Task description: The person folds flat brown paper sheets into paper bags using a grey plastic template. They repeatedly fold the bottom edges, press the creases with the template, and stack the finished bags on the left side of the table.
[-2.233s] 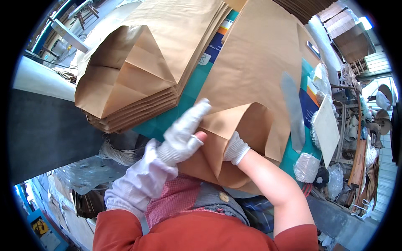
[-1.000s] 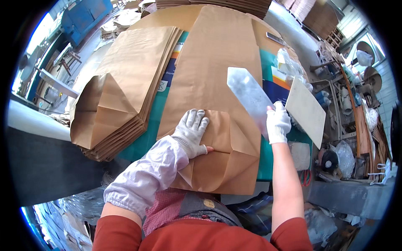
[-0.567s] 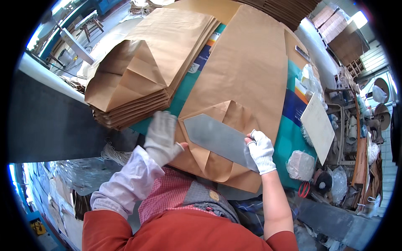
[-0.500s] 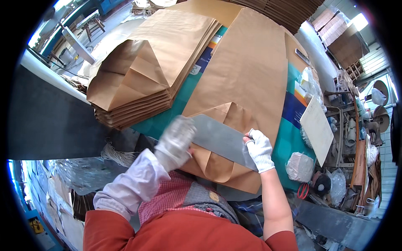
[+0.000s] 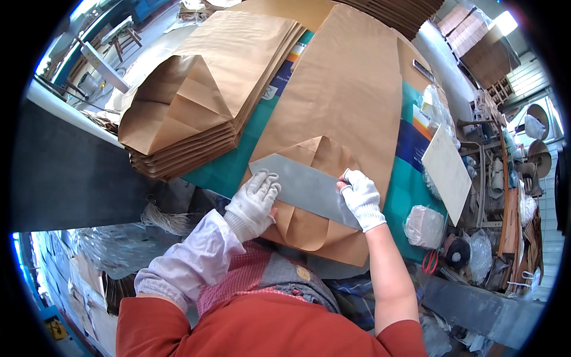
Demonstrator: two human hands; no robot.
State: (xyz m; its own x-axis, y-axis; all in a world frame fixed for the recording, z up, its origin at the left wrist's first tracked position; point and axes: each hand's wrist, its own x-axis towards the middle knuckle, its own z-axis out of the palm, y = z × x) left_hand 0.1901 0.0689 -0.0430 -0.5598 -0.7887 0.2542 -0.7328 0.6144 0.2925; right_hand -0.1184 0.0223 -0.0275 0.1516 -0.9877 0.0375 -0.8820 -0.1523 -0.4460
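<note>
A large brown paper bag (image 5: pixel 348 77) lies lengthwise before me, its near end opened out into folded flaps. Across those flaps rests a flat grey plate (image 5: pixel 309 187) with an angled left end. My left hand (image 5: pixel 254 205), in a white fingerless glove, lies with its fingers stretched out over the paper and the plate's left end. At the plate's right end my right hand (image 5: pixel 361 197), also gloved, is closed with thumb and fingers on its edge. To the left sits a stack of similar paper bags (image 5: pixel 190 128), their near ends folded into points.
Green and blue printed sheeting (image 5: pixel 389 223) covers the table. On the right are a pale board (image 5: pixel 447 172), a wrapped white bundle (image 5: pixel 424 226), red-handled scissors (image 5: pixel 430 260) and a phone (image 5: pixel 423 70). White string (image 5: pixel 163 219) hangs at the left. A cluttered rack (image 5: pixel 491 178) stands farther right.
My left hand was blurred above the plate's left end; now it lies flat and still there. My right hand keeps its hold on the plate's right end. The view has shifted slightly.
</note>
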